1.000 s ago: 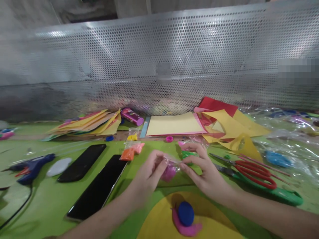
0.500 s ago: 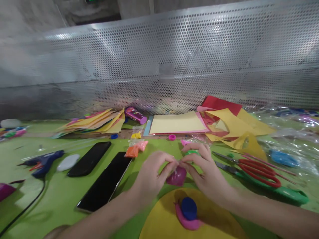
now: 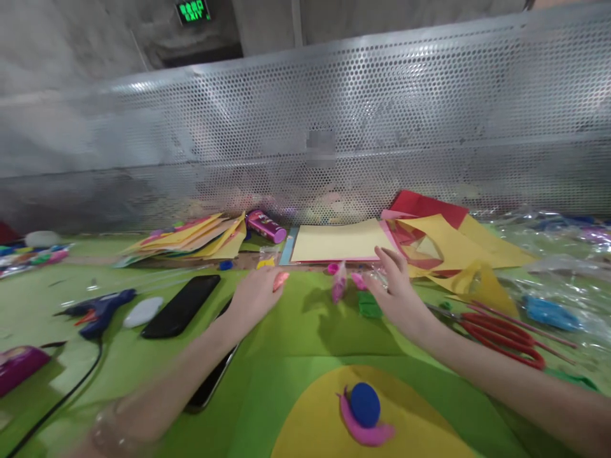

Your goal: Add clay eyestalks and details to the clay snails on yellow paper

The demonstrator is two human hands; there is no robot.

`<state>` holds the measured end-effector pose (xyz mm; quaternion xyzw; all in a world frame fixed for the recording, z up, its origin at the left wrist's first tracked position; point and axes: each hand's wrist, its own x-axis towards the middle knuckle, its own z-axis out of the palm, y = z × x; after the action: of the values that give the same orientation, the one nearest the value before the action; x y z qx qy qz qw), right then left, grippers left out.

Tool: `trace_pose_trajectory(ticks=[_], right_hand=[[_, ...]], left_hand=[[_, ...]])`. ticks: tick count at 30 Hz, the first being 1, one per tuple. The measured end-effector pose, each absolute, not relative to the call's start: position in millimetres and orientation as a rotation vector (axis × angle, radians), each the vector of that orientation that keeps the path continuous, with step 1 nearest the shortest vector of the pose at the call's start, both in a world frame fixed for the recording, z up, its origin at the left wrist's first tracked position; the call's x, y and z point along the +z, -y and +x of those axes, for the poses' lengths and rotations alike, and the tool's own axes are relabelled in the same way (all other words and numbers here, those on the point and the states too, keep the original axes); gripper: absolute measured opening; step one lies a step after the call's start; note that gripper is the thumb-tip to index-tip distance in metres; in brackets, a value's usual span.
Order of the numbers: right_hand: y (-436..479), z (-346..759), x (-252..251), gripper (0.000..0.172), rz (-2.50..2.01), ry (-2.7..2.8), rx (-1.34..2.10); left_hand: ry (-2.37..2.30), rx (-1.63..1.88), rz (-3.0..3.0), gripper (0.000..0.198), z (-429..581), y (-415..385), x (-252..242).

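The clay snail (image 3: 363,413) looks nearly made. Past the snail, the right hand (image 3: 396,296) is open and empty. I can't tell if the left hand (image 3: 255,294) grips anything.

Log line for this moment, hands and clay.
left hand: at salmon packet | right hand: open, near magenta clay bag | clay snail: on yellow paper

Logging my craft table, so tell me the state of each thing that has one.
Phone, screen dark.
Glue gun, lying down, cord attached.
Purple tube, lying on its side.
Exit sign, lit.
Right hand, open.
Left hand, on pink packet, grip unclear.
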<state>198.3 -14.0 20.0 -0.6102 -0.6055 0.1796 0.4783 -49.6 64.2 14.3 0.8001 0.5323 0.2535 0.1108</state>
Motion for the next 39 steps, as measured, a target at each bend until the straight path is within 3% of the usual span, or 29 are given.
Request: trace_pose_trajectory(ticks=[7,12,18,20,22,24,28,39], right_hand=[[28.7,183.4,17.6,0.055,-1.290,1.656,0.777],[19.2,187.4,4.9,0.033,-1.221,1.648,0.927],[26.3,192.6,7.8,0.025,-1.241,1.724,0.541],[33.3,189.8,11.7,0.020,-1.188,1.780,0.324],[40.7,186.2,13.4,0.015,-1.093,1.857,0.127],[47.0,183.7,12.6,0.012,-0.981,1.962,-0.031],[53.2,182.9,7.7,0.014,-0.838,2.158,-0.259],[54.4,177.6,11.7,0.015,-0.937,2.128,-0.246]], left_hand=[[-1.025,0.983,2.024,0.041,-19.4,-24.7,31.2],[-0.932,0.934,1.906,0.049,-10.3,-16.2,18.4],[-1.092,1.198,2.068,0.060,-17.8,-31.0,12.2],[-1.148,1.310,2.108,0.042,-13.7,-16.3,17.4],[-1.118,1.240,2.174,0.019,-5.9,5.8,22.6],[-1.031,0.968,2.217,0.020,2.5,26.3,25.1],[-1.026,0.857,2.063,0.026,11.6,41.0,21.1],[-1.078,0.781,1.920,0.033,8.6,27.2,18.4]])
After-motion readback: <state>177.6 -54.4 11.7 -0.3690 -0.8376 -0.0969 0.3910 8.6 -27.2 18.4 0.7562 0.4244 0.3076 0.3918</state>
